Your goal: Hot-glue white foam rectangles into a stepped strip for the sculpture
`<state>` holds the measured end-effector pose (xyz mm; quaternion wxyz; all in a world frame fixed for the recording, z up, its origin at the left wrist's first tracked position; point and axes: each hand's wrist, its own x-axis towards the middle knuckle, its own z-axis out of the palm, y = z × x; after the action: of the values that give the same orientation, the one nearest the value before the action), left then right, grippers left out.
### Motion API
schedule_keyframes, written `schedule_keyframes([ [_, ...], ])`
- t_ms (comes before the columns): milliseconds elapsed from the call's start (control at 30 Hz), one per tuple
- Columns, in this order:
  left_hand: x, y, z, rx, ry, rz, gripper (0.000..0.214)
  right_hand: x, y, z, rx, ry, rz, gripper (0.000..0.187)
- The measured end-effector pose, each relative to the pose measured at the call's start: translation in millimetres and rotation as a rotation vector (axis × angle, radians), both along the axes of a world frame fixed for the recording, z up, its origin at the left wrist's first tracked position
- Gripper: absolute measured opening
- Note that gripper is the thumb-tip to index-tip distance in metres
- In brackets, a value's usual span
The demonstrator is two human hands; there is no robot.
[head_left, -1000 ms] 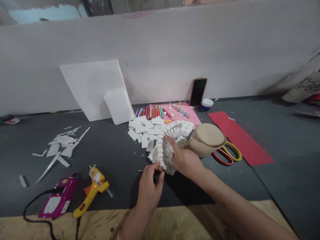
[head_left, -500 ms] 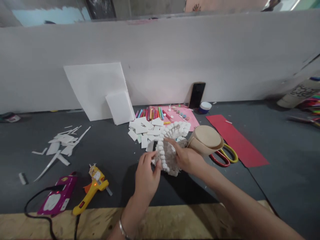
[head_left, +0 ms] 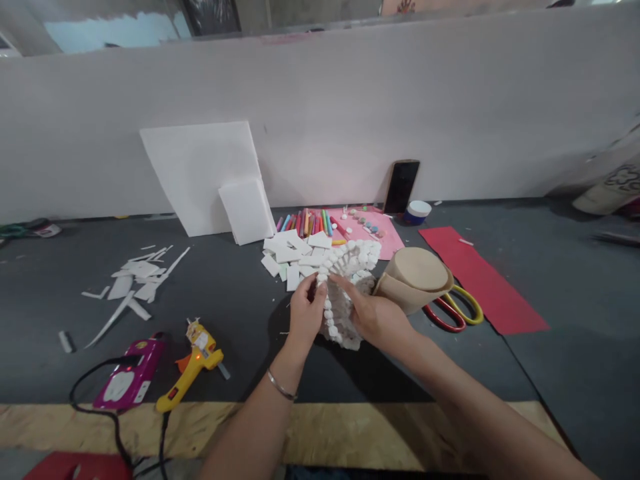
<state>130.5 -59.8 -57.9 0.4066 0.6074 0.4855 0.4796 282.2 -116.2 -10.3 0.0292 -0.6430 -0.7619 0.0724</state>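
Hands meet at frame centre on a white foam model (head_left: pixel 345 293), a curved arch lined with small rounded white lumps; model sits on the dark grey mat (head_left: pixel 225 313), just at 6 o'clock of a heap of white foam rectangles (head_left: pixel 295 253); left hand (head_left: pixel 306 313) grips the model's 9 o'clock edge, thumb and fingers closed on the lump row; right hand (head_left: pixel 373 317) closed on the 3 o'clock side, index finger laid along the inner curve; both hands clamped on the model, neither open.

Beige foam roll (head_left: pixel 415 277) lies touching the model at its 3 o'clock; red-and-yellow scissors (head_left: pixel 457 310) poke out from beneath the roll at 4 o'clock; red paper strip (head_left: pixel 483 277) further toward 3 o'clock.

Yellow glue gun (head_left: pixel 193 367) at 8 o'clock of the hands, well apart; magenta box (head_left: pixel 130 373) just beside it at its 9 o'clock, black cable trailing off; foam offcuts (head_left: pixel 135 287) at 9 o'clock.

At 12 o'clock: coloured markers (head_left: pixel 305 223), pink sheet (head_left: pixel 373 230) with small paint pots, dark phone (head_left: pixel 401 187) propped on the white wall, small white tub (head_left: pixel 417 211) just beside it; white foam boards (head_left: pixel 210 177) lean on the wall at 11 o'clock.
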Motion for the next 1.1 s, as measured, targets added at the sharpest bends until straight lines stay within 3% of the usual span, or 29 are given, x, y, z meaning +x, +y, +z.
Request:
schedule_keyframes([
  [300,1,-23,11.7,0.007,0.031,0.174,0.037,5,-4,-9.8,0.065,0.11,0.075,0.076],
  [800,4,-30,20.1,0.066,0.068,0.198,0.042,2,-10,-1.8,0.035,0.237,0.028,0.082],
  [1100,4,-31,20.9,0.09,0.099,0.221,0.042,-1,-11,-0.3,0.109,0.301,0.032,0.08],
])
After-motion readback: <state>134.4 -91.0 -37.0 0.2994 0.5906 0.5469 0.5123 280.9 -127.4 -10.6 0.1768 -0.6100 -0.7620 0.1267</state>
